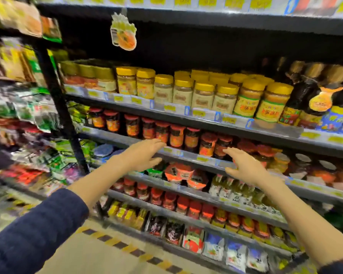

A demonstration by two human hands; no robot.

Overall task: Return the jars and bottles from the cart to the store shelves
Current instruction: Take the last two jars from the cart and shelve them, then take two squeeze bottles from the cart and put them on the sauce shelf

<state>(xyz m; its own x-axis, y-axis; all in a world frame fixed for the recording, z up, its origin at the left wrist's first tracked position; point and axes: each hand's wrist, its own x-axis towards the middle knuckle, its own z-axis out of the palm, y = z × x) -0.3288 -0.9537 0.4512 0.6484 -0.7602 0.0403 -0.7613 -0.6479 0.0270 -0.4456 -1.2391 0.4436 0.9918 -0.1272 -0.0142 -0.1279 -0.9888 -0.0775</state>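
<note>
A: What stands on the upper shelf (206, 114)?
B: A row of jars (204, 95), some more behind them. Right of these stand bottles (305, 95). A card (124, 34) hangs above.
A: And one shelf lower?
B: The second row of jars (176, 136). Before its edge are the left hand (141, 155) and the right hand (244, 167), apart from each other.
A: Below?
B: Pouches (178, 173), then a third row of jars (166, 200), then packets (214, 246) lowest, near the floor (99, 254). Left of the post (55, 99) lie bags (28, 111) on a neighbour rack.

Dark shelving (61, 107) stands on beige floor (77, 256) marked with striped tape (127, 248).
</note>
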